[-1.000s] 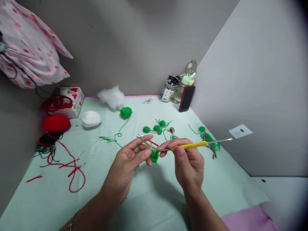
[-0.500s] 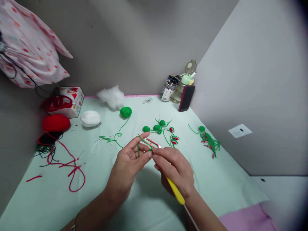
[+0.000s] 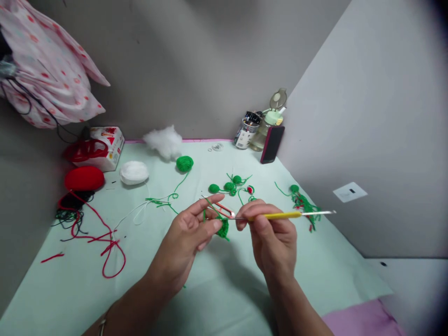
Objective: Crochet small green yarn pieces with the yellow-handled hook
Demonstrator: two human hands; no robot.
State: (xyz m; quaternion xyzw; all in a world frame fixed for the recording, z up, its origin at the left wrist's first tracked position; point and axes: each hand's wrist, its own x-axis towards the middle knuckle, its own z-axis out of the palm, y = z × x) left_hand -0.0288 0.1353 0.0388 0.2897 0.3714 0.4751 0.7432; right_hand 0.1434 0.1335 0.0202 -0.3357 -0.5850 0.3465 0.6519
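Between its thumb and fingers my left hand (image 3: 191, 233) pinches a small green crocheted piece (image 3: 223, 228), with green yarn looped over the raised index finger. My right hand (image 3: 273, 233) grips a yellow-handled crochet hook (image 3: 280, 215), held roughly level. One metal end of the hook reaches the green piece; the other points right. Behind the hands lies an orange-and-silver tool (image 3: 224, 210), partly covered by the left fingers. Green crocheted balls (image 3: 229, 186) and a small red and green piece (image 3: 250, 190) rest farther back.
Green (image 3: 184, 164), white (image 3: 134, 172) and red yarn balls (image 3: 84, 178) sit back left, near white stuffing (image 3: 164, 141) and a tissue box (image 3: 114, 144). Loose red yarn (image 3: 114, 261) lies left. A phone (image 3: 272, 144) leans beside a pen jar (image 3: 247, 133). Green-red pieces (image 3: 306, 203) lie right.
My right hand has moved right and turned, swinging the hook from a downward slant to nearly level. The green crocheted piece now shows below my left fingertips.
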